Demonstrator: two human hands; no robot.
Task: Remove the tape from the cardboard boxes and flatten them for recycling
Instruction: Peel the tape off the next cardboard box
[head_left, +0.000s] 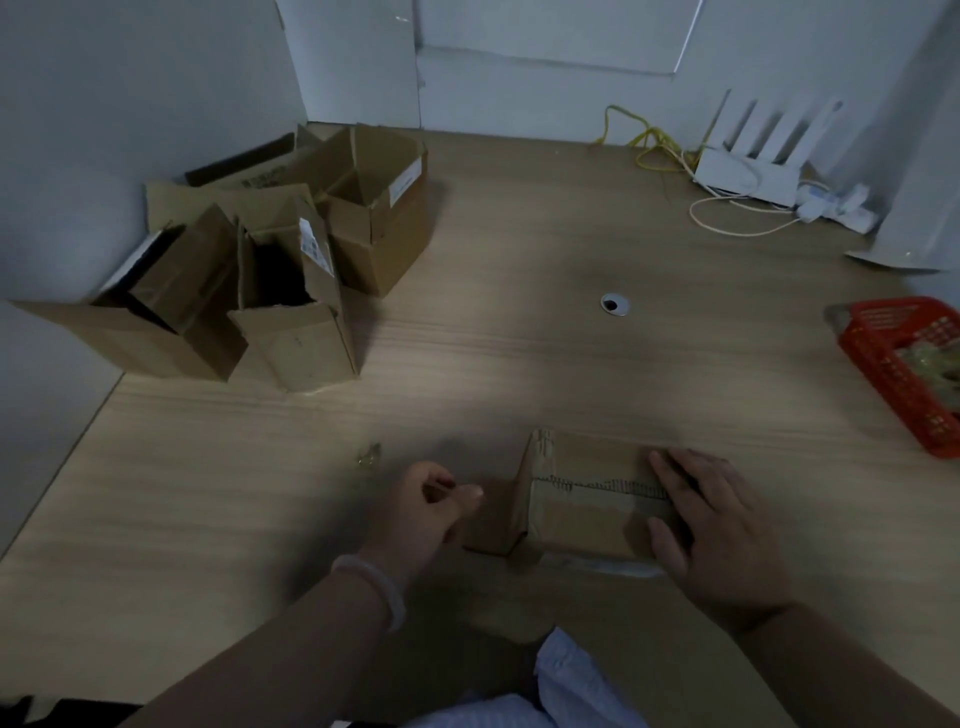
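Cardboard, brown and creased: one small box lies on the wooden surface close to the person, between the two hands. A ragged seam runs across its top, its left end flap stands up, and another flap lies flat to the left. A pale glossy strip runs along its near bottom edge.

The right hand lies on the box's right end, its fingers straight and spread, pressing down and gripping nothing. The left hand, with a pale bracelet at the wrist, sits just left of the box beside the flat flap. Its fingers are curled and the thumb meets the forefinger, but I cannot tell whether anything is pinched there.

A small clear scrap lies just beyond the left hand. Well apart, at the far left corner, is a pile of boxes: three open ones can be counted, with flatter cardboard behind them. One round cable hole sits mid-surface. At the right edge is one red basket holding crumpled clear material. At the far right stands one white router with four antennas, a yellow cable and white leads beside it. Nothing lies between the hands and the small box.
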